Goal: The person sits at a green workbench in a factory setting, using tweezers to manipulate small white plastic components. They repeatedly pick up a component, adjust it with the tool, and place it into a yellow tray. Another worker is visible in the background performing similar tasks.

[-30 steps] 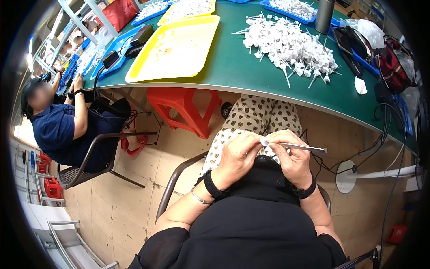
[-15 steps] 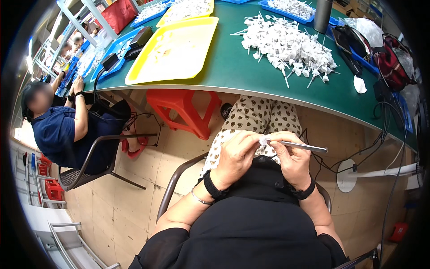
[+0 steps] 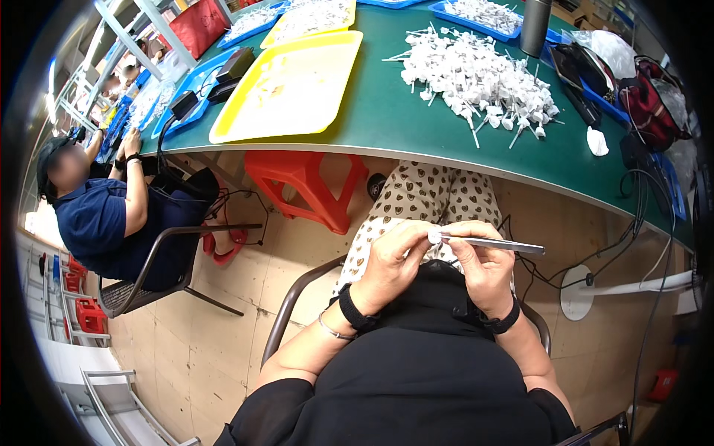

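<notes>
At the far left a co-worker in a blue shirt (image 3: 97,223) sits on a metal chair (image 3: 149,275), arms reaching to the green tabletop (image 3: 394,126). A yellow tray (image 3: 294,85) lies on that tabletop, and under its edge stands a red plastic stool (image 3: 305,182). Lower down, over my lap, my left hand (image 3: 394,256) is curled, its grip closed on a small white piece (image 3: 433,236) pinched at the fingertips. Touching that piece is the tip of the metal tweezers (image 3: 494,243), which lie nearly level and point left. My right hand (image 3: 483,271) holds them, its grip clamped on their shaft with the thumb on top. Both hands sit close together above my patterned trousers (image 3: 424,197), well below the tabletop edge. Up on the tabletop, right of the tray, spreads a heap of white stick-like parts (image 3: 476,78), with a grey cylinder (image 3: 537,26) standing behind it. At the far right a red and black bag (image 3: 654,93) rests near the tabletop's edge.
</notes>
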A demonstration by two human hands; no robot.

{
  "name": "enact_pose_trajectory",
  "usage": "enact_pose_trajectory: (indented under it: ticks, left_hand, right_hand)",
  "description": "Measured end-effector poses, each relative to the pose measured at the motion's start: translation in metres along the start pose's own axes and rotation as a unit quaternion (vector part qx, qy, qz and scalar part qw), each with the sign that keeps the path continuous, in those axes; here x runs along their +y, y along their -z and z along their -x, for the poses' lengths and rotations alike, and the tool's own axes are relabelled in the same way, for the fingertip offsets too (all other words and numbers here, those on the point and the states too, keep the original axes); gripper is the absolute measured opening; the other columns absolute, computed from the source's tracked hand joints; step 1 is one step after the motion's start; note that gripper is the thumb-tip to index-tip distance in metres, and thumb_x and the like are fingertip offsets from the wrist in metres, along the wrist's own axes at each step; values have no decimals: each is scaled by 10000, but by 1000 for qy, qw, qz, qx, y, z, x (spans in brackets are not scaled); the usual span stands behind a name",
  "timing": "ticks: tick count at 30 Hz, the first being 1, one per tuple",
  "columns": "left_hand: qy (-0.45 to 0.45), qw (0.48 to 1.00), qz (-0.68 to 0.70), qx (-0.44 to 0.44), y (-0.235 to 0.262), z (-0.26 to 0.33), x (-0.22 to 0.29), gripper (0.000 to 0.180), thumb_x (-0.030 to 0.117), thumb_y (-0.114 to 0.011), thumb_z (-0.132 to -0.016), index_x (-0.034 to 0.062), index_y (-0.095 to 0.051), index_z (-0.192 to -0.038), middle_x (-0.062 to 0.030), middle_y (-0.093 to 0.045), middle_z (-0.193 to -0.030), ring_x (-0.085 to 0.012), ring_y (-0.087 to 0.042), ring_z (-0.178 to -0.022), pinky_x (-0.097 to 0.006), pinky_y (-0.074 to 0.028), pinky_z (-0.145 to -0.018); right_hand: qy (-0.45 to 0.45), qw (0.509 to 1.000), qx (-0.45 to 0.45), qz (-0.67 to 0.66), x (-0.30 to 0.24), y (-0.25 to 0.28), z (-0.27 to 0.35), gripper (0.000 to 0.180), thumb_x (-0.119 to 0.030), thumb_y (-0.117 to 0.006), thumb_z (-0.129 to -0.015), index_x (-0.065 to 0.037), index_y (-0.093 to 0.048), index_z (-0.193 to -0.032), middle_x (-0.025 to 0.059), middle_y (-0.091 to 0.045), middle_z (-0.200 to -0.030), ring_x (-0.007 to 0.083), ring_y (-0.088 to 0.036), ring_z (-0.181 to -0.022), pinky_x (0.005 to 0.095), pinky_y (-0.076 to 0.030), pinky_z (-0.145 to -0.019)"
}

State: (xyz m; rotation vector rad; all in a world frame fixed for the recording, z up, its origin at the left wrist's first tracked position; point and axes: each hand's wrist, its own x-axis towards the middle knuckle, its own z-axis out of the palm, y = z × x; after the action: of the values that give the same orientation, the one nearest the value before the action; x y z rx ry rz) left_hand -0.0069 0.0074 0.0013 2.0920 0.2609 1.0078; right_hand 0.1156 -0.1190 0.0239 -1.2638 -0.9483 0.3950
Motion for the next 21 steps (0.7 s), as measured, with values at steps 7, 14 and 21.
enact_pose_trajectory:
  ticks: [7, 14, 21]
  left_hand:
    - [-17, 999, -38, 32, -1, 1, -1, 298, -66, -754, -829, 57, -725, -1099, -98, -728, -1021, -296, -691, -907, -371, -539, -773]
    - [-71, 983, -155, 64, 3, 0, -1, 373, -54, -802, -754, 92, -751, -1094, -62, -716, -1002, -267, -663, -891, -358, -519, -759]
    - [-80, 975, -194, 70, 4, 0, -2, 380, -34, -814, -734, 113, -758, -1081, -35, -701, -983, -244, -638, -875, -351, -479, -764]
  right_hand:
    - [174, 975, -40, 131, 4, 3, -11, 81, -6, -718, -958, 3, -729, -1038, 100, -725, -929, 170, -692, -807, 280, -546, -706]
    - [36, 999, 0, 25, 10, 6, -2, 98, 6, -711, -965, 29, -709, -1059, 92, -721, -977, 130, -687, -811, 260, -556, -715]
    - [12, 1000, 6, 3, 11, 5, -2, 82, 16, -705, -967, 31, -709, -1048, 85, -718, -980, 118, -686, -816, 241, -548, -721]
